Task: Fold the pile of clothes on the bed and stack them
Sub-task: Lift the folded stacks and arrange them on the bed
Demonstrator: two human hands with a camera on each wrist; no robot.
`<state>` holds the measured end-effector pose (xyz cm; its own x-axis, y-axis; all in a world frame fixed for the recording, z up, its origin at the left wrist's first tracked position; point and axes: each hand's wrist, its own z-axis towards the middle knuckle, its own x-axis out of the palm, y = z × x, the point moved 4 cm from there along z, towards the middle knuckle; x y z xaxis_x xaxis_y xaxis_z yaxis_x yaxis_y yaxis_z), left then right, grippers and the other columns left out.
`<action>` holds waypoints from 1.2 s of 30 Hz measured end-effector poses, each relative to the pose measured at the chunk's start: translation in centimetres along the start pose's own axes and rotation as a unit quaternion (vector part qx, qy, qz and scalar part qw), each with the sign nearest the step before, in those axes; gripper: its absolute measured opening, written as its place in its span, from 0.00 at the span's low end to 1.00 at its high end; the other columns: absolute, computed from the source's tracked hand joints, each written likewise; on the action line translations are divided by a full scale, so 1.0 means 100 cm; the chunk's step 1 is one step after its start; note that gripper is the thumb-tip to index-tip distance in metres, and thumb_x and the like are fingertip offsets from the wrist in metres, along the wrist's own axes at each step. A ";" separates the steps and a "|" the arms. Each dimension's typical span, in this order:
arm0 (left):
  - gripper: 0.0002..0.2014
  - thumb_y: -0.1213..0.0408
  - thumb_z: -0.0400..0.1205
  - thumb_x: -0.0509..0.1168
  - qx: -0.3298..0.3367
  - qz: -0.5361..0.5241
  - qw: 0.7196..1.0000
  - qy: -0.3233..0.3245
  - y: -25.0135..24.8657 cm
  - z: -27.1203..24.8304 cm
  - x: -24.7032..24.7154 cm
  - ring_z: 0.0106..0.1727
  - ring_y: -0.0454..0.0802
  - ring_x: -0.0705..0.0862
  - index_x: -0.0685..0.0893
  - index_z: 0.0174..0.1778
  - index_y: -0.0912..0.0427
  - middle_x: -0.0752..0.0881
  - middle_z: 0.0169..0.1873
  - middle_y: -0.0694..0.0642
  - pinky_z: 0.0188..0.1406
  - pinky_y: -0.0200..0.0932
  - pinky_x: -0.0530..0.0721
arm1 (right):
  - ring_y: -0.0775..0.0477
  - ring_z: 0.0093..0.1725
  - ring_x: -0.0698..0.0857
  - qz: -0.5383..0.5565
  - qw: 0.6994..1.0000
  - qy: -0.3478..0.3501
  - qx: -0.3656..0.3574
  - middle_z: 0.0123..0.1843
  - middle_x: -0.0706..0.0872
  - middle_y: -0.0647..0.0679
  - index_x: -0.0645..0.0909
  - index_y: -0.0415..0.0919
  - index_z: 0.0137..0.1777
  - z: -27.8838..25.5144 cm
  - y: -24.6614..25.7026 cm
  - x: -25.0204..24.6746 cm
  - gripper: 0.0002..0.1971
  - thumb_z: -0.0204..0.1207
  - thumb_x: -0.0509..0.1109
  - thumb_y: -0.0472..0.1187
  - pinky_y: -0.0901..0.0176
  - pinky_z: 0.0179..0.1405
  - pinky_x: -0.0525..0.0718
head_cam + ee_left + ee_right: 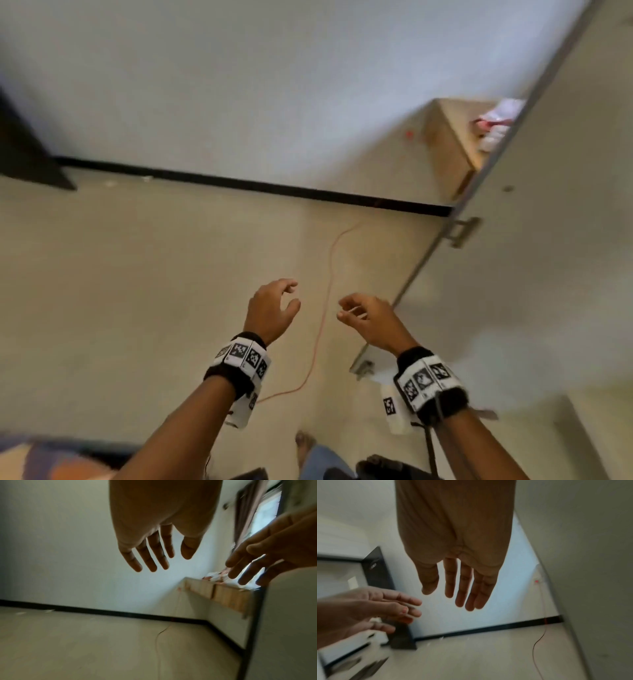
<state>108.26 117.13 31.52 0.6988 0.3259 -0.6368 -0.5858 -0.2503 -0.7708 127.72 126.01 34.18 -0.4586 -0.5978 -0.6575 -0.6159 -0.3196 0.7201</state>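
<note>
Both hands are raised over the bare floor and hold nothing. My left hand [281, 298] has loosely curled fingers in the head view, and its fingers [154, 555] look straight and spread in the left wrist view. My right hand [346, 308] is a short gap to its right, and its fingers [465, 588] are relaxed and empty. Each wrist view also catches the other hand [257, 561] [385, 608]. A blurred strip of patterned fabric [41, 455] shows at the lower left edge. I cannot tell whether it is the bed or clothes. No pile of clothes is in view.
A thin orange cable [325, 291] runs across the beige floor [137, 274]. A pale door panel [548, 291] with a metal handle [462, 233] stands on the right. Behind it is a wooden shelf [448, 150] with pink-white items. A dark furniture piece [27, 154] is at the left.
</note>
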 end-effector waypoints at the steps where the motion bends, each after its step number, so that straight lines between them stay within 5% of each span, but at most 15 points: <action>1: 0.28 0.46 0.72 0.57 -0.029 0.033 0.999 -0.009 0.028 0.001 -0.010 0.56 0.52 0.84 0.84 0.64 0.55 0.87 0.54 0.50 0.58 0.49 0.80 | 0.51 0.51 0.86 -0.023 0.999 0.024 -0.012 0.57 0.87 0.48 0.83 0.40 0.64 0.025 0.008 0.023 0.17 0.80 0.73 0.46 0.65 0.49 0.81; 7: 0.26 0.56 0.81 0.63 -0.217 0.138 0.966 -0.032 0.157 -0.005 -0.069 0.71 0.55 0.76 0.73 0.76 0.52 0.79 0.70 0.52 0.66 0.51 0.73 | 0.43 0.62 0.83 -0.146 0.969 0.168 -0.108 0.64 0.85 0.43 0.80 0.38 0.68 0.156 0.069 0.144 0.19 0.83 0.69 0.47 0.56 0.60 0.78; 17: 0.28 0.55 0.83 0.63 -0.443 0.100 0.874 -0.171 0.326 -0.018 -0.217 0.76 0.58 0.70 0.67 0.80 0.52 0.71 0.77 0.54 0.72 0.54 0.69 | 0.42 0.63 0.84 -0.222 0.891 0.330 -0.220 0.63 0.87 0.41 0.82 0.36 0.67 0.331 0.222 0.319 0.18 0.81 0.70 0.46 0.57 0.61 0.77; 22: 0.28 0.55 0.83 0.63 -0.504 0.075 0.834 -0.213 0.432 -0.004 -0.310 0.76 0.55 0.70 0.66 0.80 0.50 0.71 0.77 0.53 0.73 0.54 0.68 | 0.42 0.64 0.84 -0.264 0.856 0.370 -0.246 0.64 0.86 0.40 0.82 0.36 0.66 0.424 0.308 0.427 0.18 0.82 0.70 0.46 0.58 0.60 0.76; 28: 0.28 0.54 0.83 0.62 -0.543 0.065 0.797 -0.256 0.551 -0.003 -0.463 0.75 0.56 0.72 0.65 0.80 0.50 0.71 0.77 0.53 0.73 0.55 0.71 | 0.39 0.64 0.83 -0.298 0.819 0.392 -0.293 0.64 0.86 0.38 0.82 0.33 0.65 0.511 0.468 0.567 0.16 0.83 0.69 0.42 0.55 0.63 0.77; 36: 0.28 0.53 0.83 0.62 -0.634 0.032 0.710 -0.305 0.661 -0.068 -0.617 0.75 0.56 0.72 0.65 0.80 0.50 0.71 0.77 0.52 0.71 0.53 0.73 | 0.41 0.63 0.84 -0.297 0.745 0.465 -0.374 0.63 0.87 0.39 0.83 0.34 0.64 0.530 0.664 0.765 0.16 0.81 0.71 0.42 0.57 0.61 0.78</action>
<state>29.25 74.27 19.71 0.1526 0.5149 -0.8436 0.5027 -0.7753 -0.3823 17.82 98.04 19.93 0.6098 -0.3260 -0.7224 0.1570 -0.8437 0.5133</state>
